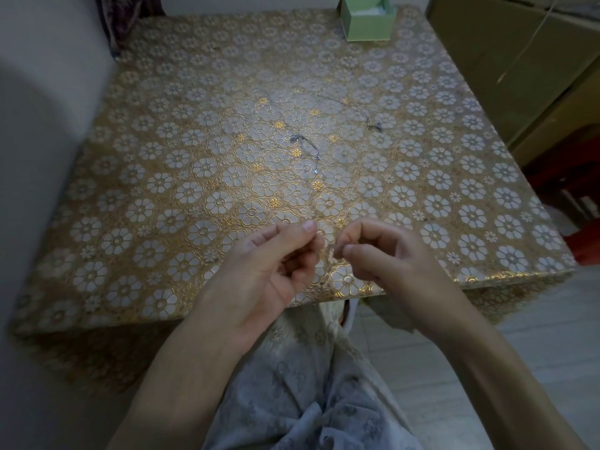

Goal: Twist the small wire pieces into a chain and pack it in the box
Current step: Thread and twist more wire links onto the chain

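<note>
Silvery wire [306, 147] lies mid-frame on the floral tablecloth [162, 190], more upper right [373, 121] — thin, springy, easily kinked, best pinched at its ends — while left hand [276, 264] and right hand [376, 251] curl fingertips together, perhaps on a strand, green box [368, 22] at top.

We see the left hand [276, 258] and right hand [380, 254] held close together over the near edge of the tabletop [136, 177], fingers [308, 227] curled, thumb and forefinger of each pinched as if on something too fine for us to make out. Further back on the gold flowered cloth lie a short wire chain [306, 146] and, to its right, another thin wire piece [373, 123]. A green box [368, 22] stands open at the far edge. Patterned trousers [308, 384] show below the hands
</note>
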`<control>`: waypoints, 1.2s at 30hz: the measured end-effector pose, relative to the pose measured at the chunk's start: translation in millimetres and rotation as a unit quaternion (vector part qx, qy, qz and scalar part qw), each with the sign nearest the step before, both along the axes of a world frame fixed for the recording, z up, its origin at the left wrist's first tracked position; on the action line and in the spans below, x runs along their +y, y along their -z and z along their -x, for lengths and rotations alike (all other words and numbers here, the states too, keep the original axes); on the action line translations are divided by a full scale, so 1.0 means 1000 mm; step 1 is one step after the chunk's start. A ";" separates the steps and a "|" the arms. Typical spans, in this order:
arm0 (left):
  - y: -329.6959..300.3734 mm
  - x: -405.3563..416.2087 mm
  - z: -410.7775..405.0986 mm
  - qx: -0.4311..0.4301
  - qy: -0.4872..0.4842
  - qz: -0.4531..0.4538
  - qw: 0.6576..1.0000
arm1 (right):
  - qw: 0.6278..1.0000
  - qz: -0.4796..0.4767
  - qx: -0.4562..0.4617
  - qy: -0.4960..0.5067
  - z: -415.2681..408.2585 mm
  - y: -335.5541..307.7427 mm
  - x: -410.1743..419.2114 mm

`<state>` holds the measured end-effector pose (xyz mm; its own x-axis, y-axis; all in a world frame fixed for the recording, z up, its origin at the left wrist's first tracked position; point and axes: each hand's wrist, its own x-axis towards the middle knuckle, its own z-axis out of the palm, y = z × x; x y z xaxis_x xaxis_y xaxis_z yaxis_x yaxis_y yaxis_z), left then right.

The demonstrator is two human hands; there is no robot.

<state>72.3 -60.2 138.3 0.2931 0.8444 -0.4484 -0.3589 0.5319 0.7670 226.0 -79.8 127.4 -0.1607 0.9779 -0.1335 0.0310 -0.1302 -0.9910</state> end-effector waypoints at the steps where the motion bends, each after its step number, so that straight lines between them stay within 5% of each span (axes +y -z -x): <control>1: 0.001 0.001 0.000 -0.003 -0.002 0.004 1.000 | 1.000 0.000 0.000 -0.002 0.000 0.000 0.000; 7: 0.003 0.000 0.002 -0.016 0.006 -0.024 1.000 | 1.000 0.004 0.023 0.009 0.000 -0.003 -0.001; 28: -0.008 -0.007 0.009 0.163 0.060 -0.165 0.971 | 0.992 0.080 0.098 0.014 -0.005 -0.009 -0.006; 36: -0.008 -0.009 0.006 0.192 0.037 -0.200 0.960 | 0.997 0.050 0.022 0.050 -0.001 -0.010 -0.009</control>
<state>66.4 -69.1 146.4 0.2372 0.9547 -0.1796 0.0184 0.1804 0.9834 227.0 -88.4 137.5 -0.0712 0.9716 -0.2257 -0.0311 -0.2284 -0.9731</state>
